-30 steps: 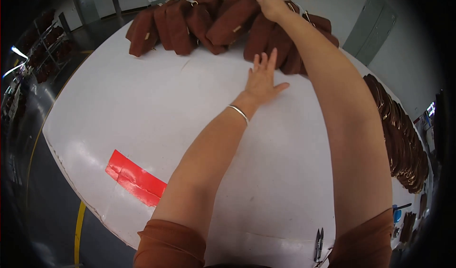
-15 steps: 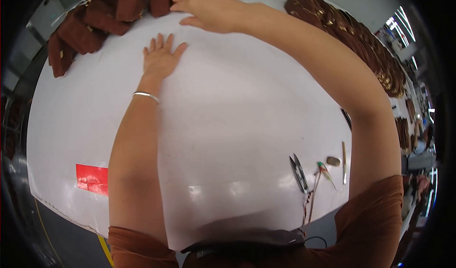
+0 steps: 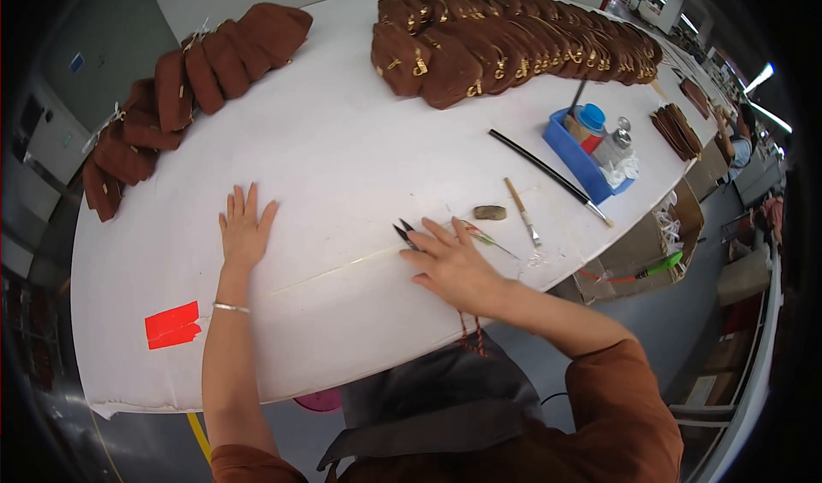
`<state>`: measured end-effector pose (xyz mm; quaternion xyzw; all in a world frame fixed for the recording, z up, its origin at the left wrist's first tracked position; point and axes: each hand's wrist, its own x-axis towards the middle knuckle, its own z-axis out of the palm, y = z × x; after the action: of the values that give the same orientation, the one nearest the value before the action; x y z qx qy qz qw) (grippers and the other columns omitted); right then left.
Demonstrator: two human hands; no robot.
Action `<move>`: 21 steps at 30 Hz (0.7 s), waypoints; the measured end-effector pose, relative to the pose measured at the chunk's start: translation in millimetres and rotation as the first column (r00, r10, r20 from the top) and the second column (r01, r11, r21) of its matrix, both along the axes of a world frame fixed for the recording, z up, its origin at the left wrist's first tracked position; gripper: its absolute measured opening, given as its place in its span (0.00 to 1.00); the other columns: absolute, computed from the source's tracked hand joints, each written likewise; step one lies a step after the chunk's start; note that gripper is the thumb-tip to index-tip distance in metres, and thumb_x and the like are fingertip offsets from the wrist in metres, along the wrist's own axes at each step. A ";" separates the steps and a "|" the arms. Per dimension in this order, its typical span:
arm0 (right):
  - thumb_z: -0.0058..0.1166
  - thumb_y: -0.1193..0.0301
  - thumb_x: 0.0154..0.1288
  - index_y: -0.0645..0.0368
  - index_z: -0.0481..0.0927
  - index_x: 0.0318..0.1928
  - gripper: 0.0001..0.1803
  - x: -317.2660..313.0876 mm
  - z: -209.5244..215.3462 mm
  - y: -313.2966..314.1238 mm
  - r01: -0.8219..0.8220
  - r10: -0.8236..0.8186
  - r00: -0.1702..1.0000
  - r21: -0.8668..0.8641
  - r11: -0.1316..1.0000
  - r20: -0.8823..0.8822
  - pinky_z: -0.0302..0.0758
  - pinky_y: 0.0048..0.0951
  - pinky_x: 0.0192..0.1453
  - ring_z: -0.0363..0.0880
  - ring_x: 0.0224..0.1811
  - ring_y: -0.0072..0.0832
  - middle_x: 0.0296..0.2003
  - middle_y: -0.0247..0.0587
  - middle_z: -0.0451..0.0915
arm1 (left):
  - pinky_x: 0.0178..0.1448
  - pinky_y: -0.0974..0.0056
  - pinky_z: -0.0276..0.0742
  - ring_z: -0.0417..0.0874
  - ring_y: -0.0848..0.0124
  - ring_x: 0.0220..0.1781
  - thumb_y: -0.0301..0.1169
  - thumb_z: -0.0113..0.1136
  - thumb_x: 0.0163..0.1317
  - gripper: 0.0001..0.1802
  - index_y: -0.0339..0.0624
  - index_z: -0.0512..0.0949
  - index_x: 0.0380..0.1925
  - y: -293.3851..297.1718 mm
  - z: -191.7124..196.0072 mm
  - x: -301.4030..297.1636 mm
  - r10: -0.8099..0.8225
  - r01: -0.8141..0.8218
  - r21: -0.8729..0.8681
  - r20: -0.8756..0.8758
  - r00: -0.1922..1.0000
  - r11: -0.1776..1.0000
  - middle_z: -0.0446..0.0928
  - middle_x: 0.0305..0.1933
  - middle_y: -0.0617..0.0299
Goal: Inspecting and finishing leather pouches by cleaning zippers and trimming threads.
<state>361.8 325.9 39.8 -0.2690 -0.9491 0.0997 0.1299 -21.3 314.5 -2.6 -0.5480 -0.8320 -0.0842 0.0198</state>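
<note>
My left hand [image 3: 246, 233] lies flat on the white tabletop [image 3: 334, 183], fingers spread and nothing in it. Over a pair of dark thread snips [image 3: 404, 233] reaches my right hand [image 3: 458, 269], its fingers stretched and apart; only the snips' blade tips show past them, and whether the fingers touch the snips is hidden. Just beyond that hand lie a thin tool with a red and green handle [image 3: 479, 233], a brownish block [image 3: 490, 212] and a small wooden-handled brush [image 3: 521, 207].
Brown pouches [image 3: 175, 93] stand in a row at the far left. More brown pouches with gold-coloured hardware [image 3: 514, 50] fill the far side. To the right are a long black brush [image 3: 544, 170] and a blue tray [image 3: 582, 162] with bottles. Red tape [image 3: 173, 324] marks the near left.
My right hand has come back from the far pouches to the snips at the near right. My left hand still lies flat on the table. The view has shifted, revealing the blue tray.
</note>
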 end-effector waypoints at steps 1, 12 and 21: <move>0.54 0.72 0.64 0.60 0.76 0.55 0.18 3.5 -8.7 -7.0 0.051 -0.051 0.999 0.021 0.998 -0.008 0.56 0.59 0.71 0.58 0.71 0.50 0.62 0.50 0.69 | 0.78 0.44 0.37 0.43 0.54 0.80 0.64 0.35 0.68 0.41 0.53 0.53 0.74 -9.9 2.3 9.0 0.003 -0.003 -0.013 0.014 1.000 1.000 0.44 0.79 0.50; 0.49 0.84 0.57 0.65 0.76 0.54 0.22 49.4 -38.1 -16.8 0.186 -0.199 0.891 -0.073 0.980 -0.409 0.57 0.54 0.71 0.64 0.67 0.50 0.57 0.53 0.72 | 0.77 0.41 0.37 0.42 0.47 0.79 0.55 0.45 0.69 0.40 0.42 0.54 0.73 -87.4 13.0 168.0 -0.304 0.305 -0.008 0.055 0.951 0.952 0.42 0.78 0.40; 0.62 0.76 0.55 0.65 0.79 0.43 0.14 165.6 8.6 -5.0 0.251 -0.261 0.888 -0.074 0.965 -0.379 0.75 0.40 0.49 0.77 0.44 0.44 0.41 0.47 0.79 | 0.62 0.56 0.72 0.76 0.52 0.60 0.27 0.64 0.59 0.20 0.31 0.77 0.51 -74.2 48.2 328.4 -0.723 0.514 0.524 0.362 0.588 0.680 0.77 0.54 0.45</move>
<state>527.4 320.9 48.4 -0.3683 -0.8599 0.1437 0.3228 307.1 240.3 45.6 -0.7454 -0.5209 -0.3895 -0.1464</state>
